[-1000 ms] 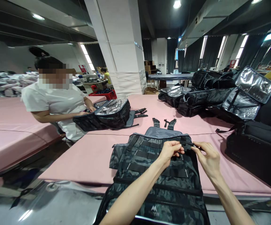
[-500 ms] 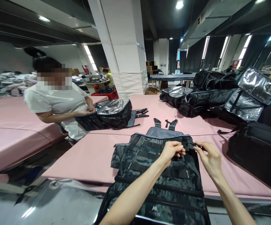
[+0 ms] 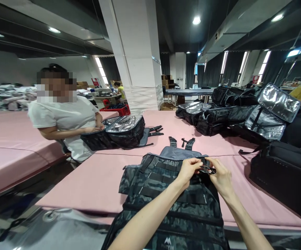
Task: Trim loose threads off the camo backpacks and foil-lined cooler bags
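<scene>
A dark camouflage backpack (image 3: 163,208) lies on the pink-covered table in front of me, its straps stretched away from me. Above its upper right part, my right hand (image 3: 222,176) is closed around small dark thread snips (image 3: 210,170), whose blades point left. My left hand (image 3: 190,171) is closed in a pinch just left of the blades, over the backpack's webbing rows. What lies between its fingertips is too small to make out. Grey lining (image 3: 178,152) shows at the backpack's far end.
Across the pink table (image 3: 82,184) at left, a person in a white shirt (image 3: 61,114) handles another open backpack (image 3: 125,130). Silver-lined bags (image 3: 266,121) are heaped at back right. A black bag (image 3: 283,180) lies at right. A white pillar (image 3: 137,59) stands behind the table.
My right hand has moved left with the snips, bringing the blades up to my left fingertips. My left hand stays in nearly the same place. The view has shifted slightly.
</scene>
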Available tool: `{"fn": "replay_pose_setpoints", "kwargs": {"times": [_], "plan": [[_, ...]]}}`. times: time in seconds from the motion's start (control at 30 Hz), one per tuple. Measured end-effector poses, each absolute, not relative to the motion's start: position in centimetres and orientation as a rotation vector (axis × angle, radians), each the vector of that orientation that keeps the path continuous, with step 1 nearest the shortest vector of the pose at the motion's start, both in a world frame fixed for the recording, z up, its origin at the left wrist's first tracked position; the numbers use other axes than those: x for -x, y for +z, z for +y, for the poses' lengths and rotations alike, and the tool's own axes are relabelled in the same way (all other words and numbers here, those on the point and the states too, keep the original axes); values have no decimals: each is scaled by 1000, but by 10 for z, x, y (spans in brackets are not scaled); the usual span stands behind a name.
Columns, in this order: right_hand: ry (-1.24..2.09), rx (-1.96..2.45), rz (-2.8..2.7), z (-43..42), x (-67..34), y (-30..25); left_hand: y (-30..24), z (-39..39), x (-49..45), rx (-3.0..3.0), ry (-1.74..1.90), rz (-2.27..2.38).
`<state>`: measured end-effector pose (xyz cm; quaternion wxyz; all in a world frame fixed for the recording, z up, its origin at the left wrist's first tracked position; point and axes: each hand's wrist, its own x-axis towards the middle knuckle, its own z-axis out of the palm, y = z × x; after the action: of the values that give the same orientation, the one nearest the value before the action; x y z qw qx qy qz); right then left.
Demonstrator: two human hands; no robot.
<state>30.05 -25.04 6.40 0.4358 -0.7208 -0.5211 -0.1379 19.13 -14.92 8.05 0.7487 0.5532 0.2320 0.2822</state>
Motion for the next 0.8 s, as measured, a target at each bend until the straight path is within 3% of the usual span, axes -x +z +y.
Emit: {"fn": "replay_pose_setpoints", "kwargs": {"times": [0.07,0.27,0.37,0.8], "plan": [[-302,1726,-1250,-246,-302,65,82,-147,-194,-1300,671,454],[272,1471,-895,-230,-308,72,86,-135,-206,-1392,826,354],[308,1498,-859,-228,-317,73,88,-135,-213,-1452,735,341],[-454,1891,-1036,-252,-316,68,84,-141,-218,-1314,697,542]]}}
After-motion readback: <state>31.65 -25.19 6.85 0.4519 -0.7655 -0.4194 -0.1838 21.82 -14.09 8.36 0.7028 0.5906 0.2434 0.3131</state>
